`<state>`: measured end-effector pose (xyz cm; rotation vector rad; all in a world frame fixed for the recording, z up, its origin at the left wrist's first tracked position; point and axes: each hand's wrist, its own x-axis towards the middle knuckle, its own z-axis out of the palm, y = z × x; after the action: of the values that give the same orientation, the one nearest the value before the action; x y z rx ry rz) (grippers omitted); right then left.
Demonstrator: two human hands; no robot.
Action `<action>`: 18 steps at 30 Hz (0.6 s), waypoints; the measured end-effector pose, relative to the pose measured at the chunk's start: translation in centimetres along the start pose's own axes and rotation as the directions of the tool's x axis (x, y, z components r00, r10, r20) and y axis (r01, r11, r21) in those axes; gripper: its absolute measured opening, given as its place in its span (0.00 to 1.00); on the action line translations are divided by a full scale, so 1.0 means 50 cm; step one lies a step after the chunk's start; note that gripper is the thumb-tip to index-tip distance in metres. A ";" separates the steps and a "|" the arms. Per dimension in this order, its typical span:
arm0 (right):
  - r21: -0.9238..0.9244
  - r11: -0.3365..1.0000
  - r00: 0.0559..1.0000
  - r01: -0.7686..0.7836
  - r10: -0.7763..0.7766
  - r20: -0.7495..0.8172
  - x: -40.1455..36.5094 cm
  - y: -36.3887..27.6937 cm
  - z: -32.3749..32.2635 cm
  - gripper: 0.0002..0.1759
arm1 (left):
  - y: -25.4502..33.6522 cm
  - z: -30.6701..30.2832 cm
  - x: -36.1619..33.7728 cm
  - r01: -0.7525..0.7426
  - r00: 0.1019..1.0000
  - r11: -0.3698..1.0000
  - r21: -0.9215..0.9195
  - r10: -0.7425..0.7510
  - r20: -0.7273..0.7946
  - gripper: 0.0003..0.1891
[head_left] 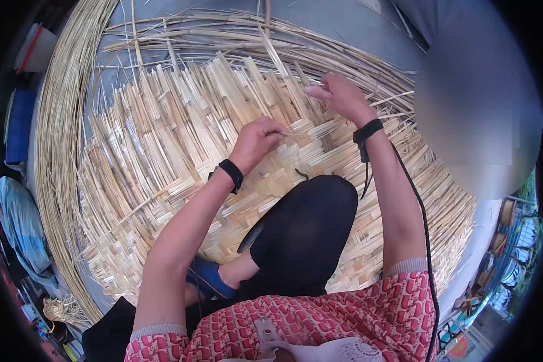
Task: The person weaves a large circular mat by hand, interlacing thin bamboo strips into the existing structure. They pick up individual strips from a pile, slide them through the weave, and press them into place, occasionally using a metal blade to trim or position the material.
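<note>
A large mat of pale, flat split reeds (pixel 247 208) lies woven on the floor, its loose strips fanning out toward the top and left. My left hand (pixel 258 143) is over the middle of the mat, thumb and fingers pinched on the end of a thin reed strip (pixel 294 135). To its upper right, my right hand (pixel 339 96) hovers by the upright strips near the mat's far edge, thumb and fingers apart, with nothing visible in it. Black bands circle both wrists.
Bundles of long thin reeds (pixel 63 151) curve along the left; more stalks (pixel 332 51) lie beyond the mat. My bent knee (pixel 320 211) rests over the mat. A person, blurred (pixel 482 102), is at the right. A blue cloth bundle (pixel 23 223) sits far left.
</note>
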<state>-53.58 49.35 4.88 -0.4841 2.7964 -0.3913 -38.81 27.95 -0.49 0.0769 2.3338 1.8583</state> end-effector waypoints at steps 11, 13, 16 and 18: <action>0.813 0.573 0.902 -0.105 -0.290 0.321 0.028 -0.047 0.065 0.20 | 0.042 0.044 0.053 0.431 0.773 0.776 -0.460 -0.581 -0.255 0.12; 0.781 0.617 0.898 -0.094 -0.286 0.334 0.008 -0.057 0.049 0.20 | -0.007 0.038 0.063 0.401 0.831 0.800 -0.446 -0.522 -0.190 0.14; 0.766 0.642 0.906 -0.030 -0.306 0.292 -0.005 -0.066 0.052 0.23 | -0.008 0.017 0.039 0.347 0.904 0.789 -0.508 -0.426 -0.045 0.22; 0.648 0.755 0.947 0.099 -0.271 0.171 0.010 -0.065 0.060 0.27 | 0.013 -0.002 0.012 0.320 0.885 0.623 -0.714 -0.466 -0.010 0.25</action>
<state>-52.18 45.55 2.99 -0.5935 2.1757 -1.1762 -39.46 28.10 0.08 -0.6871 1.3828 2.4078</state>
